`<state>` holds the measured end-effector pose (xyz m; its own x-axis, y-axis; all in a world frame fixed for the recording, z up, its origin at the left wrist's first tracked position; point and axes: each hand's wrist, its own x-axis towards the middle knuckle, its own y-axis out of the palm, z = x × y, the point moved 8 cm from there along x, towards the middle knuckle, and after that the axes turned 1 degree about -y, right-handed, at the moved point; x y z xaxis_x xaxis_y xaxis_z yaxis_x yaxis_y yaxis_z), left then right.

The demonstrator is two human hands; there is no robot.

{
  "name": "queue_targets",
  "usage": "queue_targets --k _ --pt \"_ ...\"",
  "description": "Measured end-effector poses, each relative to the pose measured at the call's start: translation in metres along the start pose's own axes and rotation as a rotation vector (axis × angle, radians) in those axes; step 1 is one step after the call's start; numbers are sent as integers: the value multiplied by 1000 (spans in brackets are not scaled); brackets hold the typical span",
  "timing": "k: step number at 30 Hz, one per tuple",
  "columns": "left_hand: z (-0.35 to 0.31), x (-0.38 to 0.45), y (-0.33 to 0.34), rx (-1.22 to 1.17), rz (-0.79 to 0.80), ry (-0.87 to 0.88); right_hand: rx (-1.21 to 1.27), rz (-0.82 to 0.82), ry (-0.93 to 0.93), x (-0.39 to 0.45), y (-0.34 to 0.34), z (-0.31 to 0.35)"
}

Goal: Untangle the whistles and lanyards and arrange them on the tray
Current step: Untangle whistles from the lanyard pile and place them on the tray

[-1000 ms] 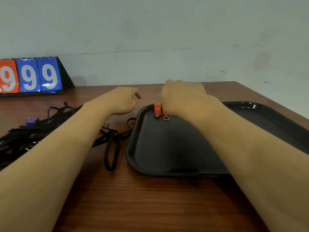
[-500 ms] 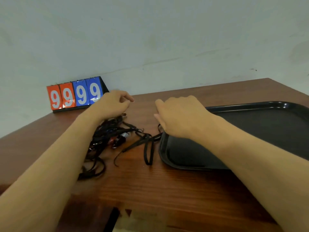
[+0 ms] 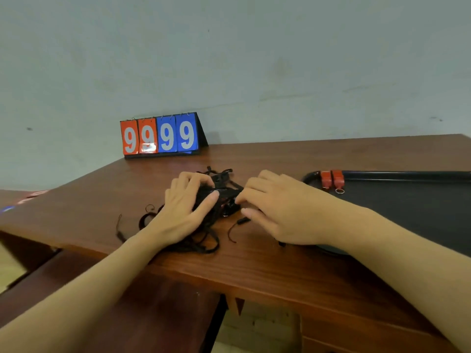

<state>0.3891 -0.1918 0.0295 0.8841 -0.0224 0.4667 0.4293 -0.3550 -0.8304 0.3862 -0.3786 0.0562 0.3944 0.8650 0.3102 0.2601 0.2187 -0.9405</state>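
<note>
A: We log both hands on the tangle of lanyards (image 3: 219, 197), which sits on the table (image 3: 254, 263) left of the tray (image 3: 407, 212). Our left hand (image 3: 183, 210) lies over the pile with its fingers curled round the black cords; our right hand (image 3: 277, 207) pinches into the near side of the same knot. The hands are close together, with the bundle between them.

B: Agreed. Two orange whistles (image 3: 331, 179) lie in the tray's far-left corner, side by side. We judge the step to be working free the next whistle.

A: A reddish piece shows inside the knot; we cannot tell what it is. The next move calls for finding one loose cord end and drawing it out slowly, without tightening the rest.
</note>
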Motion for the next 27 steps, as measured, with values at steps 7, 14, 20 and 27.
queue_targets --k 7,14,20,27 --pt "-2 3 9 43 38 86 78 163 51 4 25 3" --pt "-1 6 12 54 37 99 88 286 95 6 38 -4" --pt "1 5 12 22 67 95 136 222 102 6 34 -5" --pt "-1 5 -3 -25 -93 99 111 167 116 7 29 -14"
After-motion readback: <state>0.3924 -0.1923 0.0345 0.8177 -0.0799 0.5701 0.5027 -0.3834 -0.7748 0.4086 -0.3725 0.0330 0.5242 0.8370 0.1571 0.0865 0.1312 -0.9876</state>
